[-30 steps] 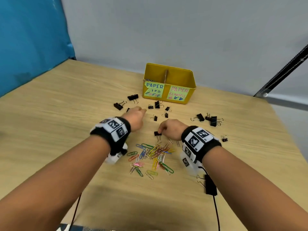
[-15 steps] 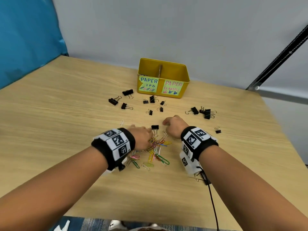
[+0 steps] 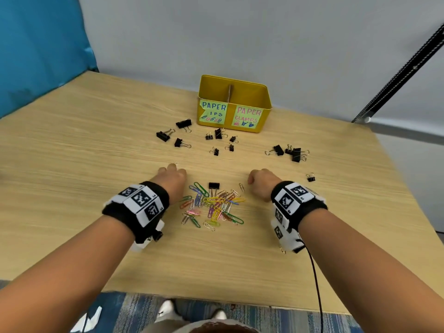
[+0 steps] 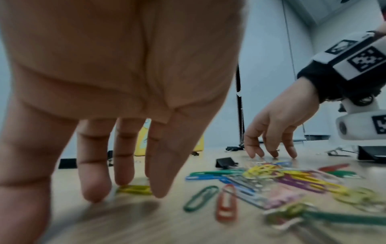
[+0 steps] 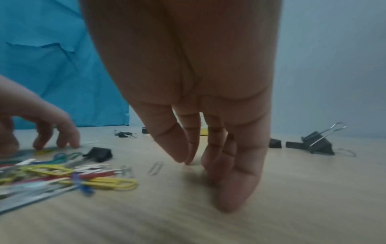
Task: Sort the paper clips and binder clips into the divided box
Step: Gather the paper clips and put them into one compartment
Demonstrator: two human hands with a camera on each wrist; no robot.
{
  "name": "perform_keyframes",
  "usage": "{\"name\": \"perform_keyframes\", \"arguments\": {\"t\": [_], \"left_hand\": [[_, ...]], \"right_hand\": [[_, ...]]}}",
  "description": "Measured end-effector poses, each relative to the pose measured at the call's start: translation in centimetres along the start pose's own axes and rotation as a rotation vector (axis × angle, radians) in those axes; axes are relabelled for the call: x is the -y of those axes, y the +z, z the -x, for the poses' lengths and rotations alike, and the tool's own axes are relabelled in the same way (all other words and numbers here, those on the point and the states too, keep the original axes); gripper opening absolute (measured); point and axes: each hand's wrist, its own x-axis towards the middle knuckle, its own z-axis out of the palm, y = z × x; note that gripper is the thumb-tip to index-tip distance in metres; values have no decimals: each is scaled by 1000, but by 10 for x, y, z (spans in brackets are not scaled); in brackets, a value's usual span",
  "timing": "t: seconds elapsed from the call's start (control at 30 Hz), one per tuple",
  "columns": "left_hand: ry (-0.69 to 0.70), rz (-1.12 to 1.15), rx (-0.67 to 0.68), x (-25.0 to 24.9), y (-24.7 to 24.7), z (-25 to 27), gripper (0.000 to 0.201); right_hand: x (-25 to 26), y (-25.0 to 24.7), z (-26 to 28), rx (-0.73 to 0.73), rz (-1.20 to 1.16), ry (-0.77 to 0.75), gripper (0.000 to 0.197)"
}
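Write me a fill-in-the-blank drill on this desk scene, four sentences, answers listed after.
1. The divided box is coloured ____.
2. The label on the box's right half reads PAPER ____.
3. The lone binder clip at the far edge of the paper clip pile is coloured ____.
4. The left hand and right hand flank the ____ of paper clips.

Answers: yellow; CLAMPS; black; pile
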Motion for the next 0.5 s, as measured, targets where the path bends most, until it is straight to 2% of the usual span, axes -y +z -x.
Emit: {"name": "perform_keyframes", "arguments": {"t": [0.1, 0.17, 0.27, 0.33, 0.4, 0.5], "left_hand": [[80, 81, 31, -11, 8, 5, 43], [105, 138, 51, -15, 8, 7, 43], [132, 185, -14, -15, 9, 7, 67], [110, 115, -12, -14, 8, 8, 83], [71, 19, 50, -12, 7, 7, 81], [114, -25, 130, -8, 10, 5, 66]], "right_hand": [[15, 8, 10, 79, -56, -127, 33], [25, 8, 12, 69, -83, -182, 34], [36, 7, 8, -83, -71, -268, 40], [43, 8, 3, -37, -14, -342, 46], [50, 8, -3, 34, 95, -344, 48], [52, 5, -11, -11, 224, -282, 56]]}}
